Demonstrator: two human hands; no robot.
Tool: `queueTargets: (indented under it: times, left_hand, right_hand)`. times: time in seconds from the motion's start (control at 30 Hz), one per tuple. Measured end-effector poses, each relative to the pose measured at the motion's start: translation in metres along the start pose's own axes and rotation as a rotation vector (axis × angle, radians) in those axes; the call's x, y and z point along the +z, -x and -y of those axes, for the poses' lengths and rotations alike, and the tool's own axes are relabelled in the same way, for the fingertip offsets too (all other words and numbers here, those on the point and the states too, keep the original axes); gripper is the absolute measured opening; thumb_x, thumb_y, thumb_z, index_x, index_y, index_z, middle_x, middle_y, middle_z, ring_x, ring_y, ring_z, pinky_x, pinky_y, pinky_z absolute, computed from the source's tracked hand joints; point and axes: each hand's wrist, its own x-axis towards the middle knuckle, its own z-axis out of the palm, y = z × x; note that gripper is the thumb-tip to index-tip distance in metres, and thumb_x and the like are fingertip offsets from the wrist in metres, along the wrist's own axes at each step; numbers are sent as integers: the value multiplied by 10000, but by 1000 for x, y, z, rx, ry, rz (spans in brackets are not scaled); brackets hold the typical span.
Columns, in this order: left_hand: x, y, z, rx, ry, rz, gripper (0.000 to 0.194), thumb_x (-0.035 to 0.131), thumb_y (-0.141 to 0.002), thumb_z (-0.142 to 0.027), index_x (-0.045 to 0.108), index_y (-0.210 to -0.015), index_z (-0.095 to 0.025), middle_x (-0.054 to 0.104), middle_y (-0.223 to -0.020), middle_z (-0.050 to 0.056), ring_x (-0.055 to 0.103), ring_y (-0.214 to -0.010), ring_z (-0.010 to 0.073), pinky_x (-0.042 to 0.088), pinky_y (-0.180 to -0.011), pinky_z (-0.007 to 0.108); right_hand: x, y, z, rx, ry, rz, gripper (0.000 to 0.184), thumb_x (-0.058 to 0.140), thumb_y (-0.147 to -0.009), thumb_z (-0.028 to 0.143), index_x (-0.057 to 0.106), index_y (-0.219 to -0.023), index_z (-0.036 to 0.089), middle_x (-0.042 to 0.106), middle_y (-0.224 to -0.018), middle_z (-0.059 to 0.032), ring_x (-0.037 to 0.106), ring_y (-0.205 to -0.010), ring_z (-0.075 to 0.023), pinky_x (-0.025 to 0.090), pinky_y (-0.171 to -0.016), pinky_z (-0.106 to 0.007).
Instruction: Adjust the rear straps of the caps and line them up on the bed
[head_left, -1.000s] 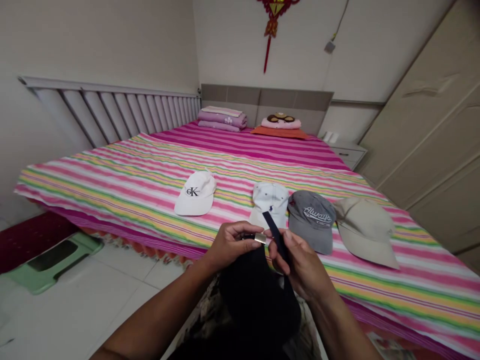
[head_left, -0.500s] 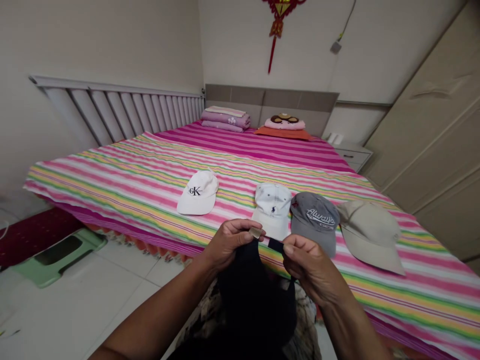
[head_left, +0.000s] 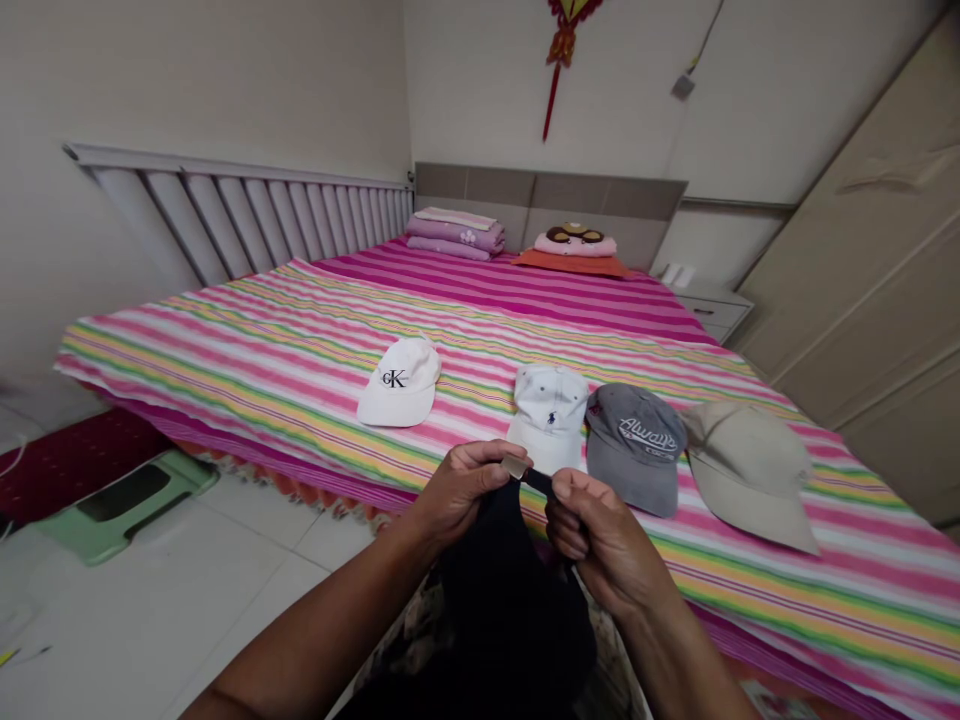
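Black cap (head_left: 510, 600): soft, light, limp; suspended from its rear strap.
Metal buckle (head_left: 514, 466): small, probably slippery; pinched by the left hand (head_left: 461, 490).
Strap (head_left: 537, 480): thin, pliable, best taken near its end; clasped by the right hand (head_left: 604, 540).

Head-worn view, facing forward and down (left hand (head_left: 459, 490) and right hand (head_left: 607, 540) close)

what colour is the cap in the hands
The cap is black, with a metal buckle; the head view shows it best.
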Motion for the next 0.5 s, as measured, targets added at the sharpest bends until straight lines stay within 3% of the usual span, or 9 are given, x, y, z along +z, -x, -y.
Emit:
queueTargets:
  times: [0.27, 0.5]
  left_hand:
    - [2, 1, -2, 38, -79, -21, 326, 809, -477, -275, 709, -759, -146, 654, -682, 13, 563, -642, 106, 407, -672, 232]
    - [-1, 2, -1, 135, -202, 21, 275, 774, -544, -282, 710, -781, -157, 654, -780, 28, 569, -717, 121, 417, -690, 226]
  right_hand:
    - [1, -3, -3, 2, 4, -9, 318, 714, -623, 339, 449, -566, 173, 303, -404, 106, 161, -370, -22, 117, -348, -165]
    - [4, 1, -5, -46, 70, -44, 314, 695, -646, 363, 455, -567, 175, 329, -401, 99, 181, -368, -30, 125, -360, -182]
